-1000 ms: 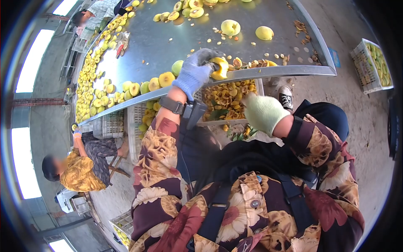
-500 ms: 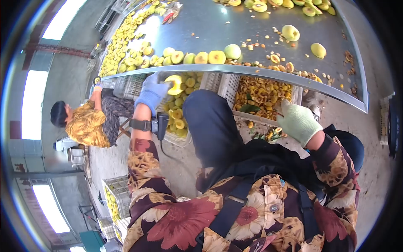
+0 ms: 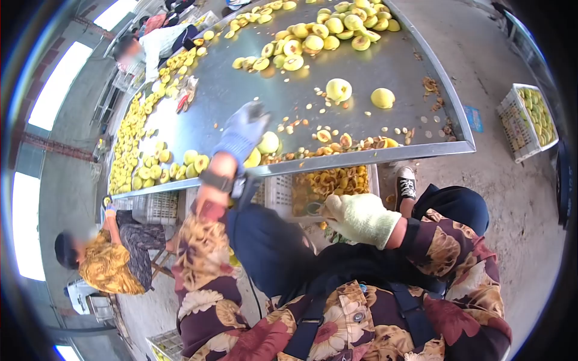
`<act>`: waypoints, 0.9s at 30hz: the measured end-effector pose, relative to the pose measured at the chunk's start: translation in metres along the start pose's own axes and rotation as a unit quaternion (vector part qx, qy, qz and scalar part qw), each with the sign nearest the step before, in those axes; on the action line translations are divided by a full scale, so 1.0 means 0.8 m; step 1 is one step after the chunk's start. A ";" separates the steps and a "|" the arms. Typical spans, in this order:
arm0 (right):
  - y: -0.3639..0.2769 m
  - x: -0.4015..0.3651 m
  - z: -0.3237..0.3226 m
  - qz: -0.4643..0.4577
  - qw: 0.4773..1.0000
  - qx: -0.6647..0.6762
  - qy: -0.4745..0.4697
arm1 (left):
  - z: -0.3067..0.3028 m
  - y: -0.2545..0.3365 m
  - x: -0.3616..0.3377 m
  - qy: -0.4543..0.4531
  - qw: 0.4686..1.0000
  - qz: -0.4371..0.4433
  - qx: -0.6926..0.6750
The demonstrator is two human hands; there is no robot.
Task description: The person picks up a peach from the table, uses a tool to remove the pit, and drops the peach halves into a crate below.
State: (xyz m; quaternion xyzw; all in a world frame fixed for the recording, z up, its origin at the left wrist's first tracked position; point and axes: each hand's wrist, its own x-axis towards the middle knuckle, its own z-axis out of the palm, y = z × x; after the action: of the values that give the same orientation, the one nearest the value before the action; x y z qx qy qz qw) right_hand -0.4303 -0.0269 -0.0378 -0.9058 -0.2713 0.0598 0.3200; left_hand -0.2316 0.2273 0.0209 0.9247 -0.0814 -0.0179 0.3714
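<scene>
My left hand [image 3: 242, 131], in a blue knit glove with dark fingertips, reaches over the metal table. It is slightly blurred, and its fingers look stretched out with no fruit visible in them. Just beside it, near the table edge, lies a pale yellow peach [image 3: 268, 142]. My right hand [image 3: 363, 221], in a pale cream glove, is closed in front of the crate of peach scraps [image 3: 374, 180]; whatever its fingers hold is too blurred to name. Farther over the table are two whole peaches, one left [image 3: 338, 90] and one right [image 3: 383, 98].
A heap of peach halves [image 3: 355, 23] covers the table's far part; more halves [image 3: 129, 135] line its left side. A red-and-white glove [image 3: 187, 94] lies there. Two co-workers, one in yellow [image 3: 114, 262], one in white [image 3: 165, 43], are at left. A fruit crate [image 3: 519, 135] stands right.
The view has turned, showing more tabletop. My left hand has moved from above the crate under the table to over the tabletop, and the peach half it held is gone from it.
</scene>
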 end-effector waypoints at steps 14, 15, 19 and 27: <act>0.032 0.012 -0.081 -0.023 0.989 0.007 0.145 | 0.169 0.072 0.144 -0.181 0.927 0.235 0.230; 0.039 0.017 -0.083 -0.004 0.976 -0.005 0.220 | 0.163 0.075 0.132 -0.180 0.939 0.218 0.194; 0.030 0.047 -0.144 0.297 0.823 0.433 0.217 | 0.124 0.093 0.071 -0.182 0.961 0.194 0.074; 0.032 0.075 -0.120 0.210 0.749 0.614 0.132 | 0.065 0.126 -0.028 -0.181 0.957 0.223 -0.041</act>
State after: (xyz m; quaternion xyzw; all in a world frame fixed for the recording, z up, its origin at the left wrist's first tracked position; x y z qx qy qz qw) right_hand -0.3412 -0.0641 0.0262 -0.5472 0.0659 0.1595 0.8190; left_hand -0.2726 0.1238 0.0523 0.8485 -0.3503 -0.1050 0.3826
